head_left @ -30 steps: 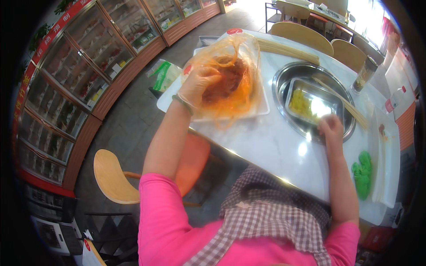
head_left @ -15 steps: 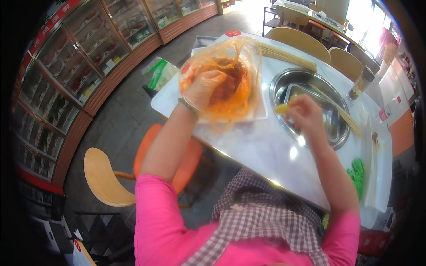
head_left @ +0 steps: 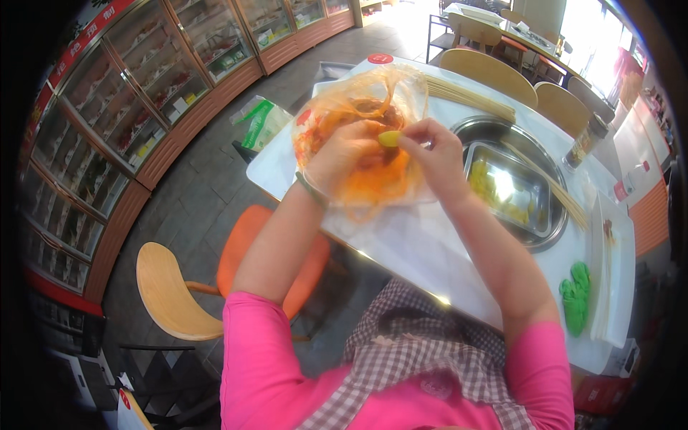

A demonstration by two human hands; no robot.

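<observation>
My right hand (head_left: 438, 154) pinches a small yellow-green piece of food (head_left: 389, 138), perhaps pepper. It meets my left hand (head_left: 338, 159) over an orange-stained clear plastic bag (head_left: 387, 183). The left hand seems to wear a thin clear glove; its fingers are curled together, and what they hold is hidden. Reddish, sauce-coated food (head_left: 351, 107), likely meat, lies in the bag, which rests on a white tray (head_left: 428, 200). To the right, a rectangular metal tray (head_left: 534, 228) with yellow-green pieces in it sits inside a round steel basin (head_left: 494, 123).
Bamboo skewers (head_left: 469, 97) lie behind the basin; others (head_left: 566, 201) lean across it. A long white tray (head_left: 623, 287), a green bundle (head_left: 575, 297) and a jar (head_left: 584, 140) are at the right. An orange-seated chair (head_left: 247, 233) stands left of the table, with glass-doored fridges (head_left: 136, 79) beyond.
My right hand has moved left from above the basin to my left hand, bringing the yellow-green piece along. The metal tray's contents now show. My left hand stays over the bag.
</observation>
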